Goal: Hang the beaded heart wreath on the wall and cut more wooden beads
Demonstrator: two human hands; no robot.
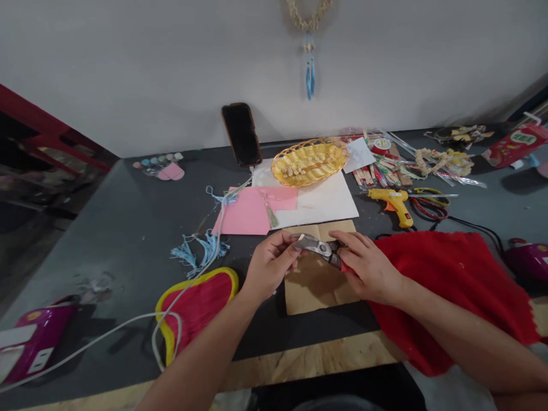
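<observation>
Red-handled pruning shears are gripped in my right hand, their metal blades pointing left. My left hand is closed in a pinch at the blade tips, around a small pale stick-like piece lying at the jaws; most of that piece is hidden by fingers and metal. Both hands are above a folded sheet of brown paper. Just beyond it are pink paper with a green tassel and a white sheet under a yellow woven basket containing small pale pieces.
A yellow glue gun lies right, beyond a red cloth. Blue tassels and a red-and-yellow pad lie left, crossed by a white cable. A phone leans on the wall.
</observation>
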